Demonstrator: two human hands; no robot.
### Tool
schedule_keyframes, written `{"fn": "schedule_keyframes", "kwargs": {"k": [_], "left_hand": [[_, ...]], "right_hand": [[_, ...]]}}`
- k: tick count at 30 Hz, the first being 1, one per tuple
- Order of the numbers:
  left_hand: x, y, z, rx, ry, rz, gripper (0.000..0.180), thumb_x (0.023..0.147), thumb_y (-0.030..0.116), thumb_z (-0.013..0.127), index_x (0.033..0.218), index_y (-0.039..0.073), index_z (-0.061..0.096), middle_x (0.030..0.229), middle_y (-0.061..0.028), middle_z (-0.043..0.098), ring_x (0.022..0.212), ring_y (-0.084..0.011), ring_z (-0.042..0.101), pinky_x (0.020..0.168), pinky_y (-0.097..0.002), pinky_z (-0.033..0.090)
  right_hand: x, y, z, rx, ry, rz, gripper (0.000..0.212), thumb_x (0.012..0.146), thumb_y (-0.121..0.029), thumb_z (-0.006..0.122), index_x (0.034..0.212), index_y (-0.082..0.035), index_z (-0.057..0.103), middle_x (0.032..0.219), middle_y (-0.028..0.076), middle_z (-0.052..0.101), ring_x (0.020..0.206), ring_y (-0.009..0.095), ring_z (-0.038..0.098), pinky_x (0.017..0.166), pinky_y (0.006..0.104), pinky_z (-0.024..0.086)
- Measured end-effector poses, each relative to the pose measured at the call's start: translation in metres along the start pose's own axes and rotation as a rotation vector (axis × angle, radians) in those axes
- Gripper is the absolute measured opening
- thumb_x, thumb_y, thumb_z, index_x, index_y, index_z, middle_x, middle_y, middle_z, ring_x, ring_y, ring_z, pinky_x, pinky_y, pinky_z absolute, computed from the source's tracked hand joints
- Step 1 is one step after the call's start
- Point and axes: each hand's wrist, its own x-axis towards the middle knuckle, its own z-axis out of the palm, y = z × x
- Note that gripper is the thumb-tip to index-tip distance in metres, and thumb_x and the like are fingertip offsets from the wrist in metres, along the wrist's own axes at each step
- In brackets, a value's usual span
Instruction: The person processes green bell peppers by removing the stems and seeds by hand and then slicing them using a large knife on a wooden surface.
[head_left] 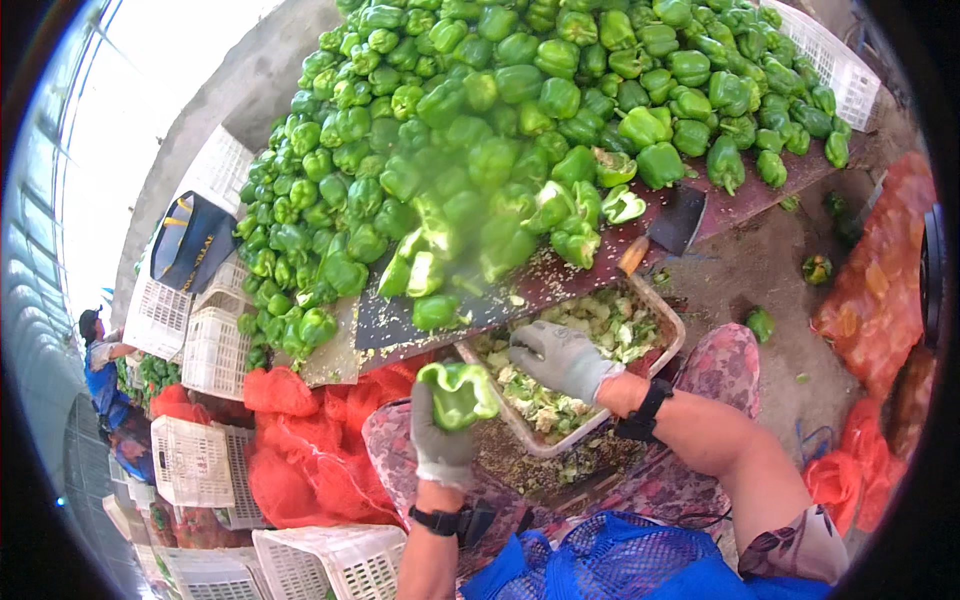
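Note:
In my left hand (440, 440), gloved in grey, is a hollow green bell pepper piece (462, 393), its cut side showing a pale inner wall. My right hand (562, 358), also gloved, hangs over a white-rimmed tray (677, 322) on my lap side of the board. Its fingers look loosely bent and slightly apart, with nothing visible in them. Pale pepper cores and scraps (625, 325) fill the tray. Cut pepper pieces (412, 268) and scattered seeds lie along the near edge of the dark board (395, 325). A wide dark blade with a wooden handle (632, 256) rests at the board's right.
A large heap of whole green peppers (560, 60) covers the far side. White plastic crates (190, 460) and red mesh bags (300, 450) stand at left. A filled mesh sack (880, 290) is at right. Another person (108, 380) works at far left.

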Motion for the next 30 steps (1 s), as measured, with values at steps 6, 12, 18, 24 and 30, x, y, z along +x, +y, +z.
{"fn": "schedule_keyframes", "kwargs": {"k": [6,12,18,24,30], "left_hand": [[-0.054,0.09,-0.021,0.629,0.331,0.617,0.038,0.092,0.04,0.06,0.113,0.008,0.054,0.098,-0.0058,0.061,0.086,-0.019,0.061,0.07,-0.0328,0.054],[-0.137,0.195,-0.17,1.605,1.344,0.935,0.042,0.092,0.03,0.059,0.125,0.006,0.05,0.109,-0.0066,0.059,0.093,-0.0171,0.058,0.077,-0.032,0.05],[-0.147,0.191,-0.198,1.928,1.699,0.951,0.042,0.09,0.017,0.057,0.129,0.003,0.049,0.118,-0.0088,0.057,0.101,-0.0176,0.056,0.085,-0.0332,0.048],[-0.033,0.105,-0.09,1.234,0.497,0.862,0.05,0.087,0.003,0.057,0.136,0.002,0.045,0.132,-0.0112,0.052,0.113,-0.0195,0.052,0.094,-0.0346,0.044],[0.055,-0.025,0.005,0.834,-0.104,0.076,0.069,0.086,0.01,0.066,0.146,0.005,0.032,0.141,-0.0148,0.043,0.126,-0.0257,0.046,0.102,-0.0386,0.042]], "right_hand": [[0.028,0.018,-0.016,-0.101,0.197,0.076,0.039,0.094,-0.037,0.052,0.115,-0.006,0.057,0.124,0.021,0.053,0.112,0.035,0.054,0.094,0.0448,0.045],[0.085,0.062,-0.052,-0.227,0.484,0.265,0.052,0.084,-0.031,0.064,0.126,-0.003,0.051,0.131,0.02,0.048,0.124,0.036,0.044,0.104,0.0451,0.038],[0.095,0.08,-0.048,-0.461,0.363,0.279,0.075,0.075,-0.026,0.071,0.14,-0.004,0.04,0.142,0.018,0.041,0.126,0.035,0.043,0.104,0.0436,0.038],[0.093,0.068,-0.057,-0.317,0.389,0.309,0.069,0.071,-0.033,0.076,0.129,-0.003,0.053,0.13,0.019,0.053,0.113,0.034,0.055,0.097,0.0403,0.045],[0.06,0.019,-0.039,0.225,0.004,0.296,0.072,0.082,-0.062,0.061,0.123,-0.002,0.059,0.11,0.022,0.066,0.104,0.034,0.064,0.09,0.0394,0.05]]}}
